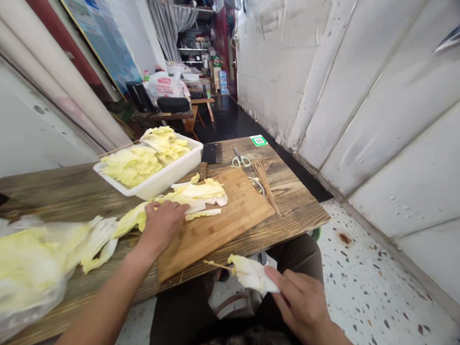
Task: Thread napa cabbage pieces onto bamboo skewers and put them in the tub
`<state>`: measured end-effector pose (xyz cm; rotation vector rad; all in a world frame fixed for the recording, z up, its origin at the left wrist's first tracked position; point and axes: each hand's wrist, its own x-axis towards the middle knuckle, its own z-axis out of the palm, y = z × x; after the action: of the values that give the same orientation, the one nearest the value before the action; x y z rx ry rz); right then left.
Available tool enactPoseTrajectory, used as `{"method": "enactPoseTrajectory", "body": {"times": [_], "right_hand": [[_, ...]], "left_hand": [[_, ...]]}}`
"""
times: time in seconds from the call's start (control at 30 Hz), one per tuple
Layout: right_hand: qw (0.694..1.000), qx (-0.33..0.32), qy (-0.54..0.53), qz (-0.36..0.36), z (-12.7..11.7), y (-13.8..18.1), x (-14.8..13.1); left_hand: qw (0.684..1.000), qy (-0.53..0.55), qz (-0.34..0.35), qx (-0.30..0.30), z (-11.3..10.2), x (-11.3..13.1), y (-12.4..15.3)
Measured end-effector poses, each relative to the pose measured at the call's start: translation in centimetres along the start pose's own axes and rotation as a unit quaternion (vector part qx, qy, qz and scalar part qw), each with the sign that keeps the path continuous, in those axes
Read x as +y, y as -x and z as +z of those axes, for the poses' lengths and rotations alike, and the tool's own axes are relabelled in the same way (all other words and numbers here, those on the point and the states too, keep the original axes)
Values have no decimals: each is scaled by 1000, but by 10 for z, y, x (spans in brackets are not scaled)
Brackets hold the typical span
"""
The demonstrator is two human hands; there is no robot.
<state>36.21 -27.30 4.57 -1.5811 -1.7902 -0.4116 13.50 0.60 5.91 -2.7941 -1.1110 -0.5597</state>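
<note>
Several pale yellow-white cabbage leaves (206, 191) lie on a wooden cutting board (238, 202). My left hand (164, 225) rests over them at the board's left side, its fingers curled down on a cabbage leaf; the fingertips are partly hidden. Low in front of the table edge, above my lap, my right hand (304, 303) pinches a folded piece of cabbage (252, 273) between thumb and fingers. A thin wooden skewer (218, 265) sticks out of this piece to the left.
A white tub (170, 177) piled with cabbage leaves stands behind the board. Green-handled scissors (240, 160), a cleaver (212, 154) and a bundle of skewers (266, 186) lie at the back and right. At left sits a plastic bag (29, 270) of cabbage.
</note>
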Motion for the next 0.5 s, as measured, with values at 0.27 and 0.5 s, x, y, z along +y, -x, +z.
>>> {"method": "enactPoseTrajectory", "body": {"times": [0.27, 0.5], "right_hand": [[1000, -25, -4, 15, -28, -2, -2], [993, -106, -9, -59, -39, -9, -12]], "left_hand": [[977, 152, -62, 139, -60, 60, 97], [977, 194, -17, 86, -40, 74, 135]]}}
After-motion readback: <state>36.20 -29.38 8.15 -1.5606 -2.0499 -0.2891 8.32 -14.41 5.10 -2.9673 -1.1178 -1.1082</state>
